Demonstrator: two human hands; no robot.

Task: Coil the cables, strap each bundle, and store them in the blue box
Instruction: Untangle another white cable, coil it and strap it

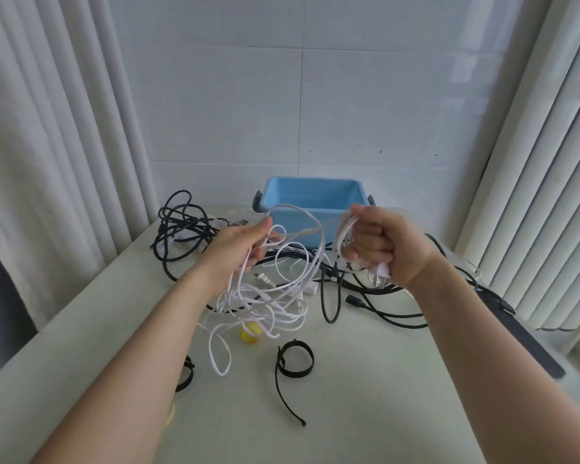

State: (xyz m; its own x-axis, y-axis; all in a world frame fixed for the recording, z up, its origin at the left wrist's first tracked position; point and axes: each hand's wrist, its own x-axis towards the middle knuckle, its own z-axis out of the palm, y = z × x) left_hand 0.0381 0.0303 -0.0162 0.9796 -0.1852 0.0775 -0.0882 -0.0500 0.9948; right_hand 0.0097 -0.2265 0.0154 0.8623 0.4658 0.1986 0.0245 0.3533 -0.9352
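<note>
A white cable [315, 262] runs between both hands above the table. My right hand [382, 249] grips a few coiled loops of it together with its white plug. My left hand [238, 246] pinches the loose strand, which falls into a tangled white heap [258, 303] on the table. The blue box [312, 199] stands open at the far edge, behind the hands. Black cables [181, 226] lie tangled at the back left and others [375, 306] trail to the right. A black strap [293, 363] lies curled near the front.
A second black strap [186, 376] shows beside my left forearm. A small yellow object [250, 333] lies under the white tangle. White curtains hang on both sides, and the white table [365, 396] ends near the right curtain.
</note>
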